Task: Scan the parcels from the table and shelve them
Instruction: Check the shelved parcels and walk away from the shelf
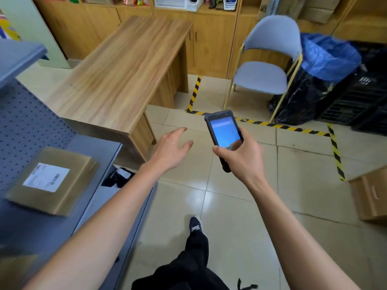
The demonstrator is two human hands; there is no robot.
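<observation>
My right hand [240, 155] grips a black handheld scanner [225, 132] with a lit blue screen, held over the tiled floor. My left hand [171, 147] hovers to its left with fingers spread and holds nothing. A flat brown cardboard parcel [52, 181] with a white label lies on the grey metal shelf [98, 185] at the left. The wooden table [117, 74] stands beyond the shelf, and I see no parcel on its top.
A grey chair [266, 65] stands at the back right beside a blue-lined bin [328, 57] and black crates [364, 97]. Yellow-black tape [282, 126] marks the floor. An open cardboard box [370, 195] sits at the right edge. A black item [119, 176] lies under the shelf edge.
</observation>
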